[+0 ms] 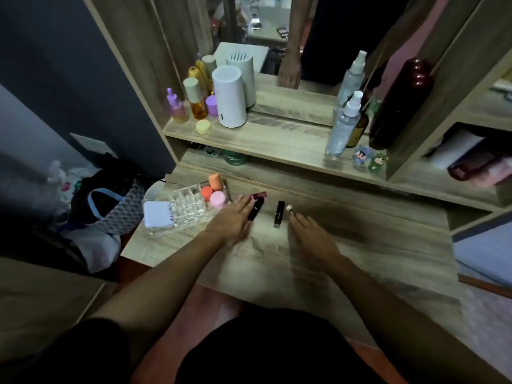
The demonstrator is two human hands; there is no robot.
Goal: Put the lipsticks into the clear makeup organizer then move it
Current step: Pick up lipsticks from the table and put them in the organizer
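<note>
The clear makeup organizer (188,206) stands at the left of the wooden tabletop; several of its small slots are bare, and pink and orange jars sit in its far part. A black lipstick (255,209) lies beside it, and my left hand (231,221) rests flat with its fingertips touching that lipstick. A dark pink lipstick (259,195) lies just beyond. Another black lipstick (279,214) lies between my hands. My right hand (311,236) lies open on the table, fingertips at a small pale-capped lipstick (290,209). Neither hand grips anything.
A white compact (159,214) lies on the organizer's near end. The shelf (263,142) above holds bottles, a white cylinder (229,97), spray bottles (343,126) and small figurines. A mirror stands behind. Bags sit on the floor to the left.
</note>
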